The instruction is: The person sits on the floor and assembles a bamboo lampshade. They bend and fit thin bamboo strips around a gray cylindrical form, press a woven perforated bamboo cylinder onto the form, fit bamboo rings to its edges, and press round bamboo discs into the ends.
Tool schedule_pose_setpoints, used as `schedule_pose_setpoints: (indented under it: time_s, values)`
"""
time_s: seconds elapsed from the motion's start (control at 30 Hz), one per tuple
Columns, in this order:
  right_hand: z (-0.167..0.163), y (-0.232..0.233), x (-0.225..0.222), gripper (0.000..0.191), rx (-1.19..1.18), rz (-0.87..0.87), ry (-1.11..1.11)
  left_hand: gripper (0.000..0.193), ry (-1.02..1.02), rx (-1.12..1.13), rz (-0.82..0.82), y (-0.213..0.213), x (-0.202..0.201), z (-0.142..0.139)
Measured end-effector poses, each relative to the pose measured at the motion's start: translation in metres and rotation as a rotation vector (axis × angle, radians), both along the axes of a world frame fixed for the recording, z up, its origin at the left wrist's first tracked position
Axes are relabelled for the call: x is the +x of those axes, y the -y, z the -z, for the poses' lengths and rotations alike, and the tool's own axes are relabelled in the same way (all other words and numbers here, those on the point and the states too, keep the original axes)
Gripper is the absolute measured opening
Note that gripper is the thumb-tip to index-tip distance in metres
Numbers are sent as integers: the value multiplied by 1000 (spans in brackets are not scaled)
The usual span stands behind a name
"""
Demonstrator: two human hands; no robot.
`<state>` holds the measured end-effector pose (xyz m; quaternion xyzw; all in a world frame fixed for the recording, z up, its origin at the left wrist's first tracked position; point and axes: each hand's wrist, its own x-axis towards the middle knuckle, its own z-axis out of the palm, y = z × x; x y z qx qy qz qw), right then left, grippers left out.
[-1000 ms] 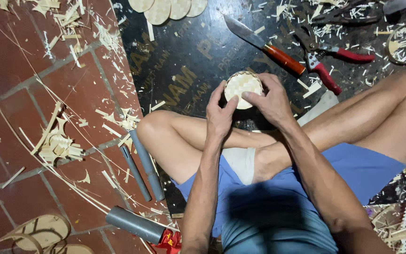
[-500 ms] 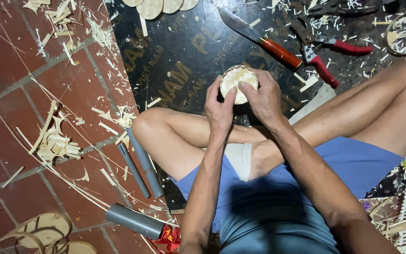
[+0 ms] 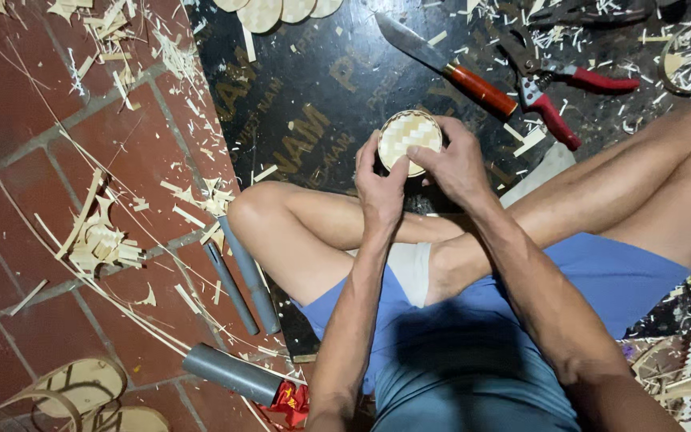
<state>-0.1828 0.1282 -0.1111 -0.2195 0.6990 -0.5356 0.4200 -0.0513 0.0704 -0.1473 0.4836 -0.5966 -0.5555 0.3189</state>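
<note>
A small round woven bamboo basket (image 3: 409, 138) is held over the black board (image 3: 313, 96) in front of my crossed legs. My left hand (image 3: 379, 186) grips its left side, thumb pressed on the woven face. My right hand (image 3: 456, 160) wraps its right rim, fingers curled over the edge. Both hands hold it together just above my shin.
A knife with an orange handle (image 3: 449, 67) and red-handled pliers (image 3: 549, 88) lie beyond the basket. Woven discs (image 3: 277, 11) sit at the top edge. Grey tubes (image 3: 241, 276) lie left of my knee, another grey tube (image 3: 229, 373) nearer. Bamboo shavings (image 3: 97, 240) litter the red tiles; bamboo rings (image 3: 65, 396) lie bottom left.
The view has shifted slightly. My hands have turned the basket a little, keeping hold of it in the same spot.
</note>
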Motion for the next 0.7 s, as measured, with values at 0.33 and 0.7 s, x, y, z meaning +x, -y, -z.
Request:
schedule_pose_setpoints:
  time_s: [0.33, 0.7]
  values:
    - [-1, -3, -13, 52, -16, -59, 142, 71, -114, 144, 18, 6, 1, -9]
    - [9, -6, -13, 52, -167, -54, -104, 75, 360, 2, 73, 1, -1, -42]
